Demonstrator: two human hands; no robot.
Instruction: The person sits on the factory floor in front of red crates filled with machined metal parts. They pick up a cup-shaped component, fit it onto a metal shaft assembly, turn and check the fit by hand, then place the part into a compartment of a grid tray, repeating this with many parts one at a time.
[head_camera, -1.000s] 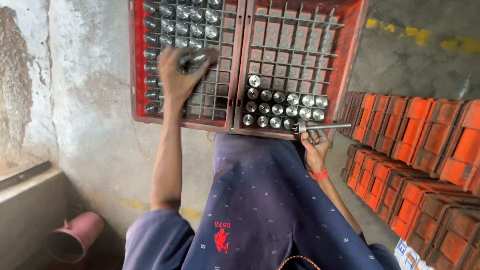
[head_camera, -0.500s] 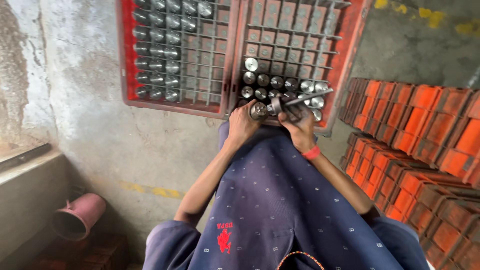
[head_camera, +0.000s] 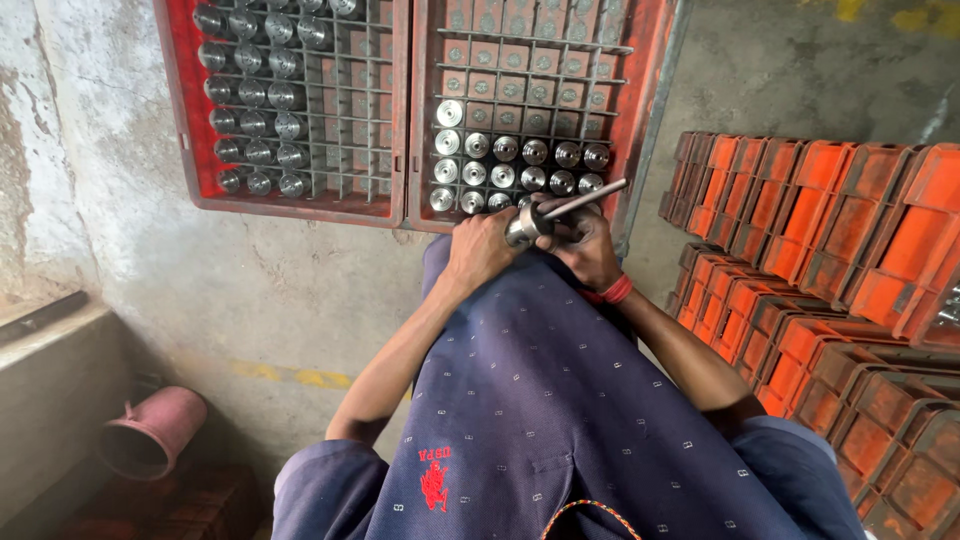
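Hands both busy here: my left hand has its grip clenched round a metal cylinder. Right hand grips a thin rod poked into it, just below the red crate.

Shiny metal cylinders, red plastic crates

Both red crates cut off by top edge; upper rows not shown. Metal part mostly covered by left hand and right hand; shape approx. cylindrical, unconfirmed. Orange crate stack runs past right edge. Pink jug: interior dark, contents n/a.
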